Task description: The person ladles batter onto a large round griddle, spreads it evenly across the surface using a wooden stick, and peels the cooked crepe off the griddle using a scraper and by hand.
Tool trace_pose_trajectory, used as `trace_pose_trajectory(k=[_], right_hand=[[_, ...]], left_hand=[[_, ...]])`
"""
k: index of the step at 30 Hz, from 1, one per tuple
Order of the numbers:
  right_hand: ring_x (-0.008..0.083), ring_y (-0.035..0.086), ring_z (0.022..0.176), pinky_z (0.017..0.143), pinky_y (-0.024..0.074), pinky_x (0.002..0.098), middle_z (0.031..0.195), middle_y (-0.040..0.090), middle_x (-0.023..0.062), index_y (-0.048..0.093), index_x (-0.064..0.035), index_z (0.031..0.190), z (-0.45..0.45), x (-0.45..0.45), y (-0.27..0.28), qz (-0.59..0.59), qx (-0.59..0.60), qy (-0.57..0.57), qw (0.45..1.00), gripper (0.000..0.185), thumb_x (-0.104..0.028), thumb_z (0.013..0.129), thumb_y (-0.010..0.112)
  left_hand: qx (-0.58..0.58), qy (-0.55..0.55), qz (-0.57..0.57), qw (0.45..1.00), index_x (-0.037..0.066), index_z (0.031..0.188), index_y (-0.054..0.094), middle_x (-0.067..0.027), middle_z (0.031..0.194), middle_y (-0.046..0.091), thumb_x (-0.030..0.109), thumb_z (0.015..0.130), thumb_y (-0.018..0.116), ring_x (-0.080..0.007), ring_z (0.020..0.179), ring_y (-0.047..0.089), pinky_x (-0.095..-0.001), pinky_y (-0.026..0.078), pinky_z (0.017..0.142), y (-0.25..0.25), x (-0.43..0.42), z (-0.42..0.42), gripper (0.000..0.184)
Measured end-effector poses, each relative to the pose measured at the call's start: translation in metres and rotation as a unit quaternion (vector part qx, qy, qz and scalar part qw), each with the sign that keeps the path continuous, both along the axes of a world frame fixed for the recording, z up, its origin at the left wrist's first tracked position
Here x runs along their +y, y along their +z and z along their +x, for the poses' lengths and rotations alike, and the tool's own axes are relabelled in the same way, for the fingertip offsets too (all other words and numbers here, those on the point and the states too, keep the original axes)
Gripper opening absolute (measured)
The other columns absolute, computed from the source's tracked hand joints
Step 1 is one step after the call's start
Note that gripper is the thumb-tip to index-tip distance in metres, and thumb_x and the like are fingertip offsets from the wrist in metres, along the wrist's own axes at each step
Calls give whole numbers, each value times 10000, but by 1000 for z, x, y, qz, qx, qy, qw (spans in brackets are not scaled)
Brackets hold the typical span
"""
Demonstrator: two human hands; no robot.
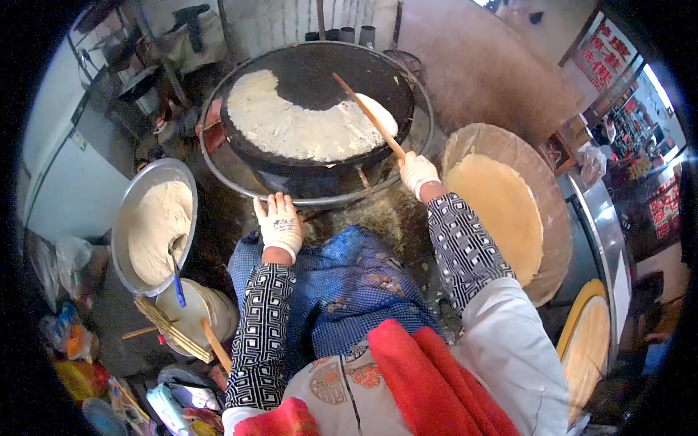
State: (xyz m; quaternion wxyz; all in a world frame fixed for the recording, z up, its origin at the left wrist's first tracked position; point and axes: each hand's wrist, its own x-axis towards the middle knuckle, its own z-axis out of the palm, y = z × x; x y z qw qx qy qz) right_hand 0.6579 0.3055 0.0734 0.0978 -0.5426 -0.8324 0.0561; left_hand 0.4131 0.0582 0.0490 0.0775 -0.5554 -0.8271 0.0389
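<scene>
A large round black griddle (327,65) sits inside a metal ring. Pale batter (298,131) covers its front and left part in a curved band, with a thicker white mound (378,115) at the right. My right hand (418,173), in a white glove, is closed around the lower end of a long wooden stick (371,116), which lies across the batter at the right. My left hand (280,225), also gloved, rests with fingers spread at the ring's front edge and holds nothing.
At the left stands a metal bowl of batter (160,225) with a blue-handled ladle (177,280); below it is a bucket (218,309) with a brush across it. On the right, a lined basket (556,240) holds round flat sheets (494,214), near a round wooden board (587,341).
</scene>
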Motion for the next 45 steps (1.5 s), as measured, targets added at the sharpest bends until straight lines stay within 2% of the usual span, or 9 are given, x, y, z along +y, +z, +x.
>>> trace_pose_trajectory(k=[4, 6, 10, 14, 26, 32, 35, 39, 45], right_hand=[[382, 686, 824, 751, 544, 495, 857, 691, 227, 581, -5, 1046, -9, -54, 20, -87, -82, 116, 986, 380, -353, 983, 441], [356, 685, 846, 751, 546, 477, 860, 690, 205, 591, -12, 1029, 11, -40, 6, -85, -17, 66, 994, 350, -329, 982, 450], [322, 703, 814, 677, 569, 438, 875, 705, 195, 697, -13, 889, 22, 6, 4, 28, 43, 23, 998, 273, -233, 898, 535], [323, 706, 818, 692, 556, 451, 878, 713, 191, 625, -17, 1065, 27, -3, 12, -33, -40, 87, 995, 321, -284, 960, 482], [398, 681, 836, 745, 536, 500, 883, 691, 235, 618, -9, 1005, 66, 31, -18, -30, 19, 15, 999, 315, -281, 960, 468], [369, 682, 879, 796, 527, 488, 899, 693, 233, 580, -9, 1027, 68, 13, -25, -62, -63, 99, 991, 365, -354, 970, 474], [386, 672, 897, 824, 517, 495, 923, 690, 237, 606, -16, 1011, 72, 40, -36, -52, -12, -12, 998, 361, -347, 968, 468], [391, 681, 757, 635, 549, 486, 822, 688, 230, 603, -11, 955, 61, 14, -8, 43, -7, 120, 992, 327, -316, 963, 483], [351, 689, 894, 780, 537, 456, 932, 706, 205, 652, -1, 1038, 76, 29, -27, -52, 21, -22, 998, 353, -313, 947, 514]], left_hand=[[17, 11, 11, 1000, 8, 1372, 474, -190, 1436, 466, 361, 920, 530, -289, 1388, 380, -589, 52, 1173, -9, -1, -12, 576], [-157, 29, -10, 987, 13, 1356, 494, -187, 1423, 486, 358, 898, 564, -274, 1384, 387, -579, 48, 1176, 58, -4, 5, 577], [-34, 49, 2, 998, 37, 1359, 497, -135, 1429, 490, 379, 838, 644, -263, 1393, 359, -558, 41, 1183, 11, -3, -16, 640], [-17, 85, -36, 996, 30, 1376, 482, -114, 1471, 445, 349, 856, 566, -283, 1403, 335, -574, 27, 1178, 0, 4, -26, 616], [1, 150, -27, 988, 55, 1369, 490, -111, 1478, 436, 228, 888, 499, -262, 1397, 346, -581, 59, 1168, -37, 26, -62, 512], [-5, -84, 124, 989, 68, 1255, 538, -123, 1367, 517, 384, 818, 609, -284, 1286, 436, -633, 169, 1109, -40, 35, 26, 544], [-26, -101, 47, 993, 2, 1328, 488, -186, 1404, 481, 399, 849, 570, -339, 1325, 409, -626, 118, 1141, -36, 47, 101, 628], [-17, -91, 30, 995, -49, 1385, 434, -221, 1474, 412, 268, 878, 518, -373, 1402, 332, -612, 56, 1169, -43, 38, 101, 603], [-40, -83, 32, 995, -54, 1378, 444, -230, 1474, 411, 327, 870, 520, -374, 1412, 314, -608, -9, 1176, -38, 32, 84, 640]])
